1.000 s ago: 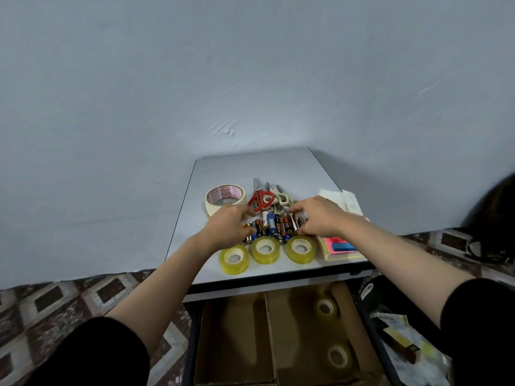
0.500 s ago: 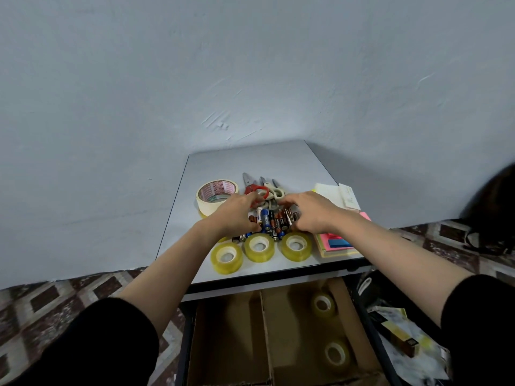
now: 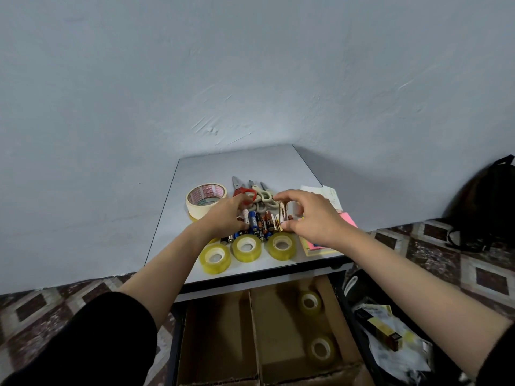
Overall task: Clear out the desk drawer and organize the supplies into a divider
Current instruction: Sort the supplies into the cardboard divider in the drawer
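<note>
1. Where the two hands meet over the desk (image 3: 250, 162), the left hand (image 3: 225, 215) lies on the left end of a row of batteries (image 3: 259, 222). Its fingers bend down over them and are hidden behind its own back, so I cannot tell whether it grips any.
2. The right hand (image 3: 309, 218) is at the row's right end, with the index finger arched over the far side and the thumb on the near side, curled round the last few batteries. The hands are apart, with the row between them.
3. Just nearer than the hands, three clear tape rolls (image 3: 246, 247) lie flat in a line by the desk's front edge, touching the batteries' near ends or very close to them.
4. Beyond the left hand sits a wide masking tape roll (image 3: 206, 199). Beyond the gap between the hands lie scissors (image 3: 250, 192) — one pair red-handled, the others pale — with their blades pointing away.
5. Under the right hand and beyond it are pink sticky notes (image 3: 348, 220) and white papers (image 3: 320, 190).
6. Below the forearms, the open drawer (image 3: 172, 344) holds a cardboard divider (image 3: 255, 330). Two more tape rolls (image 3: 309, 302) lie in its right compartment.
7. Right of the right forearm, a black bag (image 3: 487, 204) rests on the patterned floor (image 3: 446, 260).
</note>
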Tool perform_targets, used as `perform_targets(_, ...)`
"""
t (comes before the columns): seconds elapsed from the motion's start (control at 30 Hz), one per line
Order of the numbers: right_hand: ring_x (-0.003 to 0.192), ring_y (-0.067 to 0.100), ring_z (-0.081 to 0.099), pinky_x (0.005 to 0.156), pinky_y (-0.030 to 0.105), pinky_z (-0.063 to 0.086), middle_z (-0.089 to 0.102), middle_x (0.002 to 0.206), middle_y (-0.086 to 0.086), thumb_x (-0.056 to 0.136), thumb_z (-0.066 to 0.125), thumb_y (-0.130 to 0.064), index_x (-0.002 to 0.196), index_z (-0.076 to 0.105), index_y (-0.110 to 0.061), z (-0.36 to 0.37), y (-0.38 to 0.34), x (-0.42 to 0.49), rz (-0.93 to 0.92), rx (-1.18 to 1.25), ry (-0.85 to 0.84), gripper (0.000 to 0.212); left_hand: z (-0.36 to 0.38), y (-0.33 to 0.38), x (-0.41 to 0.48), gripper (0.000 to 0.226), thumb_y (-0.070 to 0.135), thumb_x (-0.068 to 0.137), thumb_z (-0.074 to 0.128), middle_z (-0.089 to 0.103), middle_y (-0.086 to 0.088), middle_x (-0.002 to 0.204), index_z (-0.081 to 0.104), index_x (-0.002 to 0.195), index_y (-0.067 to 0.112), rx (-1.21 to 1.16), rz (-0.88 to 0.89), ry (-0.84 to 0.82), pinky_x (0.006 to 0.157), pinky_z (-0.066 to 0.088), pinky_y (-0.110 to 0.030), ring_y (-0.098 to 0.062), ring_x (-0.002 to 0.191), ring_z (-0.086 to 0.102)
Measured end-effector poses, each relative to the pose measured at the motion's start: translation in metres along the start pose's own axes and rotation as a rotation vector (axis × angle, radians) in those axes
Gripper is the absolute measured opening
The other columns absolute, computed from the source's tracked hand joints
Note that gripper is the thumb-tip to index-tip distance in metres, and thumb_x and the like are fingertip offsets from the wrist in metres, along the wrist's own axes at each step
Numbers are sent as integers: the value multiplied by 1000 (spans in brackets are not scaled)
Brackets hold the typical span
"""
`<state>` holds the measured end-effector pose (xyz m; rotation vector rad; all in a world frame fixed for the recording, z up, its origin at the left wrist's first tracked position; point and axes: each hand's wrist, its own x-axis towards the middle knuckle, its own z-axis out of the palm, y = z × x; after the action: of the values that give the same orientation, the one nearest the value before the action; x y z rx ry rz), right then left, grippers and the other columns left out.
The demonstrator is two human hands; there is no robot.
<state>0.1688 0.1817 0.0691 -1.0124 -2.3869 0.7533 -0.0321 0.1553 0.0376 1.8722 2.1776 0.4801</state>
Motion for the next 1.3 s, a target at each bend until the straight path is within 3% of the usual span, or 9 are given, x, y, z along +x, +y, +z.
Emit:
perform_targets(0.07, 65, 0, 43, 64, 5, 39, 36, 73, -23, 83, 69, -12, 125, 56, -28, -1, -4, -14, 15, 132, -16, 47, -1, -3, -3, 54, 7, 84, 63, 59, -9, 120, 41, 133, 13, -65, 7, 57, 88, 47, -29, -19, 101, 56)
perform_targets(0.13, 62, 2, 42, 54, 1, 36, 37, 71, -21, 83, 69, -9, 122, 58, -26, 1, -7, -29, 21, 224, -54, 44, -1, -7, -6, 50, 6, 84, 61, 61, -9, 117, 43, 131, 11, -85, 4, 80, 90, 49, -30, -19, 101, 58)
perform_targets(0.6, 67, -6, 39, 60, 9, 30, 40, 76, -21, 83, 69, -11, 119, 60, -25, 19, 11, -38, 113, 252, -90, 40, -2, -19, -15, 62, 18, 75, 76, 57, -4, 127, 46, 129, 15, -205, 17, -45, 94, 42, -20, -14, 117, 53)
perform_targets(0.73, 73, -1, 46, 76, 19, 43, 57, 105, -6, 84, 68, -10, 111, 61, -31, 20, 12, -37, 115, 363, -111, 35, -1, -17, -11, 64, 24, 74, 78, 57, -3, 126, 46, 129, 19, -173, 18, -57, 90, 40, -19, -12, 114, 52)
perform_targets(0.8, 74, 3, 52, 70, 22, 47, 60, 110, 2, 85, 65, -5, 105, 62, -29, 20, 11, -42, 162, 539, -145, 31, 1, -18, -9, 64, 28, 73, 78, 58, -2, 125, 47, 128, 22, -156, 20, -49, 91, 41, -21, -13, 113, 53)
perform_targets(0.87, 69, 10, 59, 63, 23, 51, 62, 107, 8, 85, 60, 3, 105, 64, -19, 23, 9, -51, 230, 825, -220, 30, 2, -19, -9, 63, 31, 71, 79, 60, -1, 122, 50, 126, 22, -132, 23, -28, 94, 42, -23, -13, 113, 54)
perform_targets(1.0, 71, 17, 67, 68, 29, 58, 63, 95, 18, 81, 55, 10, 109, 63, 3, 38, 7, -76, 347, 1219, -443, 30, 2, -21, -12, 58, 32, 69, 81, 65, 1, 113, 57, 120, 20, -137, 56, 69, 95, 46, -26, -12, 108, 58)
perform_targets(1.13, 73, 21, 69, 75, 35, 59, 67, 82, 17, 66, 65, 2, 101, 68, 1, 62, 13, -96, 443, 1220, -559, 35, -6, -17, -29, 58, 26, 71, 80, 61, 6, 111, 57, 123, 15, -219, 47, 208, 87, 45, -18, -7, 103, 57)
perform_targets(1.3, 65, 17, 68, 68, 33, 59, 69, 80, 18, 71, 67, -14, 101, 68, 3, 89, 22, -111, 543, 1163, -493, 34, -14, -7, -87, 44, 13, 73, 78, 63, 2, 96, 59, 112, 18, -542, -56, 277, 68, 52, -12, -8, 76, 64)
